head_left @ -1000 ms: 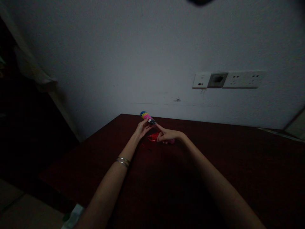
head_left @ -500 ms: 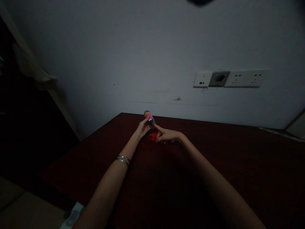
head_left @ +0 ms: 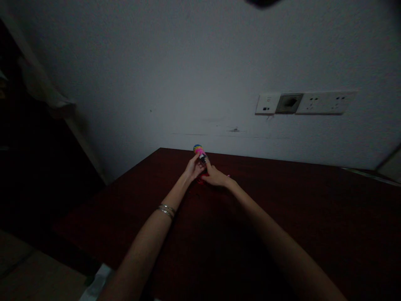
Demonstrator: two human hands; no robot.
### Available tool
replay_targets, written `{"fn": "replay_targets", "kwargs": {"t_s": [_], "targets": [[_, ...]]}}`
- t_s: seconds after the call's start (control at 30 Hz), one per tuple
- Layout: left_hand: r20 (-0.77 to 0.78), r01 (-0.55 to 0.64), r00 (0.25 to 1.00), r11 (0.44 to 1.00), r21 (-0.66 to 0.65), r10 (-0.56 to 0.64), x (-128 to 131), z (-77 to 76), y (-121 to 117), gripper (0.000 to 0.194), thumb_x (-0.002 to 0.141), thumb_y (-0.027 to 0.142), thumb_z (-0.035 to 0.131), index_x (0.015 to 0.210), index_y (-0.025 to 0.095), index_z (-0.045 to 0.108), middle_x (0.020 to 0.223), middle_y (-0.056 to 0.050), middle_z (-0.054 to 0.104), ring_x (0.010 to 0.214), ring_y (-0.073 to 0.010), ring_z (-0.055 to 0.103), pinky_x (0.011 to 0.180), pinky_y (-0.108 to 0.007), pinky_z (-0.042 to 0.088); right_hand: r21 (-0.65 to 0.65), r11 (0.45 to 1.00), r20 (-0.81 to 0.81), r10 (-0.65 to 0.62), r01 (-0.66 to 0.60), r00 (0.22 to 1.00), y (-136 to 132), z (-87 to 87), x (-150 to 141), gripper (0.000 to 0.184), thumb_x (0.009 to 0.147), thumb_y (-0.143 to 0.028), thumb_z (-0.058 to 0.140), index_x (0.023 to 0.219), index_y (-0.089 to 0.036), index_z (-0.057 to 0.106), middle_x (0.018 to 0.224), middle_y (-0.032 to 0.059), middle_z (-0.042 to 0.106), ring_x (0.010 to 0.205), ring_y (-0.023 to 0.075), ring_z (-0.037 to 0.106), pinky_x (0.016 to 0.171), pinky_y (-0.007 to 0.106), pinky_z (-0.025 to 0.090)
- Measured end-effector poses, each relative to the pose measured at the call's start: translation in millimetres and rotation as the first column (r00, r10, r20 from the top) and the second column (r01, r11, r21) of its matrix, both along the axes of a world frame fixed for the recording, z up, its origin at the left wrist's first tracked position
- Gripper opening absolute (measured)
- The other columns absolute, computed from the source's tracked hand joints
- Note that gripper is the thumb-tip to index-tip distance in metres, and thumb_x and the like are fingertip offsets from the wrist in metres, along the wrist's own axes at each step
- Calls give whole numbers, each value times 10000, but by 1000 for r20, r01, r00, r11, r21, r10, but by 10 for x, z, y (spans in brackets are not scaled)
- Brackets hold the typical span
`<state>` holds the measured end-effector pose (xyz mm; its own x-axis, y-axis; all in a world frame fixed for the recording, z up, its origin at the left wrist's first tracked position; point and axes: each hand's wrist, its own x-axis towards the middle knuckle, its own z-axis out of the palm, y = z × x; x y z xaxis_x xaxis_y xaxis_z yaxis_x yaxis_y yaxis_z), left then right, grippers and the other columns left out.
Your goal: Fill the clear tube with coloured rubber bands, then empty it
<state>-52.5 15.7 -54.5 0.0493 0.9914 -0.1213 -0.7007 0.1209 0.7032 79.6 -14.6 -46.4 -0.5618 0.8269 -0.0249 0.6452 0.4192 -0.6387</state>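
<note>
In my left hand (head_left: pixel 194 169) is a small clear cylindrical container (head_left: pixel 203 158), tilted, with its far end leaning away to the left. Blue, yellow and pink show at that far end, and there is a white label on a dark part. The left fingers are closed around its side. My right hand (head_left: pixel 216 176) is at the near end, its index finger against the container and its thumb lower down; the other fingers are hidden. Beneath the hands lies a tangle of red strands (head_left: pixel 200 181) on the dark red tabletop. A bit of something pink (head_left: pixel 228 176) shows behind my right wrist.
The tabletop (head_left: pixel 282 200) meets a pale wall (head_left: pixel 188 75) just behind the hands. A row of sockets and switches (head_left: pixel 326 103) is on the wall at right. A dark cabinet or doorway is at left. Something whitish (head_left: pixel 98 284) lies low, beyond the table's left edge.
Both hands and the container have shifted slightly right. My right hand has come in closer, its index finger further up on the container, and it covers more of the red strands.
</note>
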Motion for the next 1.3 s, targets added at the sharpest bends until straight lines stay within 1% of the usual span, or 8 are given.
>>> {"fn": "replay_targets", "kwargs": {"t_s": [0.1, 0.3, 0.5, 0.77, 0.9, 1.0, 1.13, 1.3], "targets": [[12, 77, 997, 997, 18, -77, 31, -2, -7, 285, 841, 327, 490, 900, 78, 615, 666, -74, 616, 588, -135, 585, 602, -247, 487, 139, 990, -34, -35, 40, 999, -5, -6, -53, 953, 756, -265, 554, 1413, -169, -130, 1220, 202, 483, 963, 233, 567, 811, 358, 439], [25, 48, 999, 998, 36, -49, -35, -77, -9, 302, 839, 342, 467, 904, 84, 610, 676, -71, 616, 530, -123, 557, 617, -287, 507, -160, 979, 56, 134, -124, 989, -156, 116, -28, 930, 771, -209, 519, 1407, -183, -159, 927, 116, 646, 570, 123, 579, 558, 263, 490], [-23, -38, 999, 999, 3, 38, -147, -121, 8, 321, 828, 373, 477, 865, 81, 605, 596, -48, 578, 501, -108, 541, 612, -265, 511, -305, 941, 206, 212, -143, 955, -315, 203, -112, 996, 738, -266, 561, 1399, -202, -181, 920, 135, 652, 512, 124, 577, 485, 273, 501], [-11, -32, 999, 999, 7, 32, -114, -113, 19, 329, 856, 363, 429, 823, 83, 599, 595, -64, 585, 525, -132, 566, 611, -274, 509, -168, 982, 275, 135, -90, 952, -316, 233, -138, 936, 781, -268, 498, 1392, -132, -198, 976, 197, 638, 611, 190, 620, 554, 333, 510], [19, 55, 998, 998, 42, -56, -16, -94, -6, 313, 866, 323, 422, 811, 75, 606, 655, -83, 609, 557, -137, 568, 665, -303, 511, 138, 990, 339, -33, -15, 940, -247, 122, -132, 883, 778, -306, 507, 1422, -114, -66, 1167, 257, 537, 964, 317, 590, 779, 440, 461], [32, 113, 993, 992, 58, -115, 61, -86, -28, 291, 862, 304, 435, 808, 80, 612, 703, -99, 622, 601, -148, 579, 700, -321, 504, 280, 957, 358, -181, 80, 916, -191, 45, -99, 815, 790, -317, 480, 1431, -148, 6, 1227, 258, 488, 1030, 373, 549, 809, 501, 425], [26, 124, 992, 992, 25, -125, 99, -118, -44, 282, 853, 311, 456, 806, 82, 614, 678, -91, 609, 584, -146, 567, 703, -328, 502, 237, 971, 363, -107, 19, 926, -154, 38, -59, 822, 772, -273, 496, 1431, -153, 19, 1200, 232, 523, 1035, 358, 552, 818, 480, 426], [23, 46, 999, 999, 0, -46, 36, -160, -38, 286, 858, 328, 448, 812, 88, 597, 647, -66, 587, 542, -132, 540, 662, -322, 514, -8, 997, 328, 78, -80, 942, -242, 152, -100, 926, 738, -217, 541, 1425, -169, -78, 1076, 203, 608, 816, 271, 639, 644, 370, 494]]}}
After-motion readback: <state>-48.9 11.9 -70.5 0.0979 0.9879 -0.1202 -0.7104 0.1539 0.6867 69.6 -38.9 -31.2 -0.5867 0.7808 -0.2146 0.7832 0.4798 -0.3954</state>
